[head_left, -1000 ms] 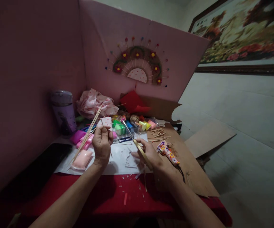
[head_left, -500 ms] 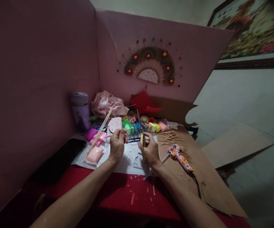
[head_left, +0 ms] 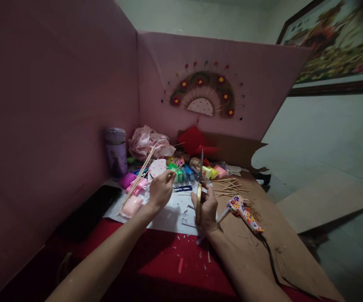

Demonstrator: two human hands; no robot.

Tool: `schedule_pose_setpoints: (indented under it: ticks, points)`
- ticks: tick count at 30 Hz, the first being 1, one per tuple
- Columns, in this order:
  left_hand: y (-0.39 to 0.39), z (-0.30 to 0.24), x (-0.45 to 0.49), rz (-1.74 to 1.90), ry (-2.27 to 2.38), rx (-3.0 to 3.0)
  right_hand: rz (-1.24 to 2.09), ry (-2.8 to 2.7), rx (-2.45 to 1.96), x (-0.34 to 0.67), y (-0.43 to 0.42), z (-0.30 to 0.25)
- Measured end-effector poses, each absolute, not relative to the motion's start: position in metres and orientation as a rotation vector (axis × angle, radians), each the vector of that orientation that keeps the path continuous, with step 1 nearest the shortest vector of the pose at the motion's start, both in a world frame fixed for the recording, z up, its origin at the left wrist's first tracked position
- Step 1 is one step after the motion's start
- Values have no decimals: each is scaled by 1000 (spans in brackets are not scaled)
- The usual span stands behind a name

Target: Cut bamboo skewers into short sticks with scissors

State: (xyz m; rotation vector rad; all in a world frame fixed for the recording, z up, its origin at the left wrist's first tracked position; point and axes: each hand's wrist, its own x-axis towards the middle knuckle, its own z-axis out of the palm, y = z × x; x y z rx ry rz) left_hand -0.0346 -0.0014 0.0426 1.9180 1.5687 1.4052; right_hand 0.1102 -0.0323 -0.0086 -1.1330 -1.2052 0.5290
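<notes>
1. A person's two bare hands reach over a cluttered table, seen from the head.
2. The left hand (head_left: 161, 191) is raised over the white paper (head_left: 165, 218), thumb and forefinger pinching a thin stick (head_left: 177, 169); a short length shows past the fingertips, angled up and to the right. The other fingers are curled in.
3. The right hand (head_left: 208, 207), well apart from the left, has its fingers wrapped around the gold handles of the scissors (head_left: 198, 203). The blades point upward, away from the person; whether they are parted, I cannot tell.
4. Just beyond the left hand lies a spotted half-circle (head_left: 157, 167), pale with small dots. Between the hands, on the paper, is a blue cutter (head_left: 183, 188).
5. Behind them sit bags of bright clay, among them a green bag (head_left: 178, 173) and a yellow bag (head_left: 209, 173).
6. To the left, long sticks (head_left: 137, 178) slant across pink packets, near a purple tumbler (head_left: 116, 153).
7. To the right, loose sticks (head_left: 232, 187) and a flower-patterned glue gun (head_left: 246, 214) rest on brown cardboard (head_left: 253, 264).
8. Small scraps dot the red tablecloth (head_left: 156, 262) in front.
9. A pink board (head_left: 257, 75) stands behind, bearing a fan-shaped decoration (head_left: 211, 79) with red flowers.
</notes>
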Motion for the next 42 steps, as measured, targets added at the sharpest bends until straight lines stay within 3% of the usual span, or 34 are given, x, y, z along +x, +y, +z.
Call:
schedule_pose_setpoints:
  ticks: [4, 10, 26, 31, 36, 39, 42]
  points:
    - [17, 60, -52, 871, 2103, 2146, 541, -1209, -1114, 114, -30, -11]
    - [37, 51, -75, 332, 2430, 2227, 572, -1198, -1115, 118, -27, -10]
    - [48, 51, -83, 296, 2503, 2185, 594, -1234, -1092, 116, -27, -11]
    - [42, 59, -84, 385, 2531, 2177, 610, -1271, -1078, 116, -28, -10]
    - [27, 84, -76, 779, 2478, 2179, 610, -1283, -1075, 116, -30, -10]
    - [21, 98, -63, 1274, 2056, 2115, 596, -1263, -1081, 117, -28, -9]
    - [19, 96, -46, 1595, 1258, 1824, 602, -1227, -1081, 119, -26, -9]
